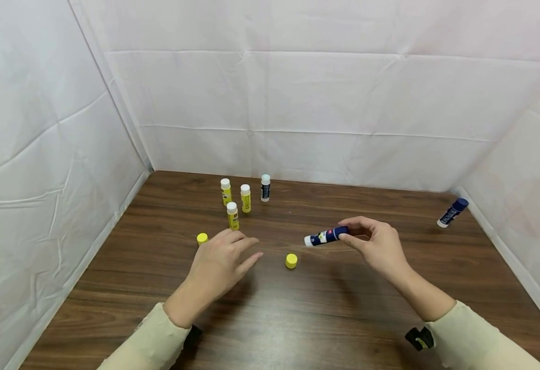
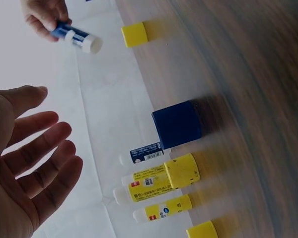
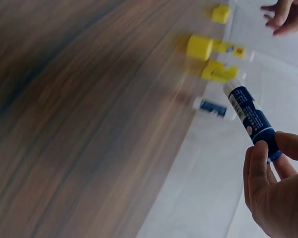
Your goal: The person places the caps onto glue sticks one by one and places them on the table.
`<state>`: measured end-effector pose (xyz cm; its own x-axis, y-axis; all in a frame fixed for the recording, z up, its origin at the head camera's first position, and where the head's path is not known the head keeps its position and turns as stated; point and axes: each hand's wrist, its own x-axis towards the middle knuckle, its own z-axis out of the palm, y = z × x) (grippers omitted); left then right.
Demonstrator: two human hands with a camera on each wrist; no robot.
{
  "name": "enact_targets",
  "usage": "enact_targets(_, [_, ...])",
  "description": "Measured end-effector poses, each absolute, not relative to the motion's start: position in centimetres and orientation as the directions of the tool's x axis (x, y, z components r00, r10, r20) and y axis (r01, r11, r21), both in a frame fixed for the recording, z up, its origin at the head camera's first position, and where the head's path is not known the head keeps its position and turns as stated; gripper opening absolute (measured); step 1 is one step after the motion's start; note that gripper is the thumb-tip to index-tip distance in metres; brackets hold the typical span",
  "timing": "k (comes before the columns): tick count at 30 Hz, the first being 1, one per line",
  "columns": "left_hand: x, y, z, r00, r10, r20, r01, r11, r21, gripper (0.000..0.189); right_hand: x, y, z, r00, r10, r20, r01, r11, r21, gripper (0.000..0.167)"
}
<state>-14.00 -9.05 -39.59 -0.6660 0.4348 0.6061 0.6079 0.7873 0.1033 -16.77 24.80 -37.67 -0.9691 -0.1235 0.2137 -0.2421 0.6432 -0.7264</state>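
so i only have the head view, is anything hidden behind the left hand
Observer: Yes, the left wrist view shows a dark blue cap there, out of your sight.
Operator: ok just that one
Observer: No, a yellow cap with dark specks appears next to it in that same view.
Operator: and the left hand, is it holding anything on the palm side
Observer: Nothing; the left wrist view shows the palm side bare, with the fingers spread slightly apart.
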Motion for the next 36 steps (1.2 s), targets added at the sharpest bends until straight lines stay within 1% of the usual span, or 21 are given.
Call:
enact_targets(10, [-13.8, -9.8, -39.8, -0.693, 0.406, 0.596, 0.57, 0.814, 0.108, 0.023, -19.1, 30.8, -38.0, -0.951, -0.084, 0.298, -0.238, 0.814, -0.53, 0.026])
enact_targets(19, [-13.8, -10.2, -40.0, -0.718, 0.387, 0.578, 0.546, 0.829, 0.123, 0.024, -21.5, 36.9, -37.8, -0.924, -0.132, 0.359, -0.254, 0.914, -0.318, 0.024])
enact_targets(26, [-13.6, -10.9, -40.2, -0.729, 0.377, 0.571, 0.524, 0.844, 0.112, 0.022, -23.4, 39.8, -37.6, -0.934, -0.109, 0.341, -0.208, 0.941, -0.268, 0.024])
enact_targets(30, [-13.6, -11.3, -40.5, -0.72, 0.379, 0.582, 0.531, 0.84, 0.11, 0.021, -24.6, 41.4, -37.9, -0.941, -0.105, 0.322, -0.185, 0.956, -0.23, 0.023])
enact_targets(36, [-13.7, -11.5, -40.6, -0.705, 0.378, 0.601, 0.547, 0.828, 0.121, 0.022, -25.8, 44.3, -38.0, -0.93, -0.123, 0.347, -0.19, 0.968, -0.166, 0.023])
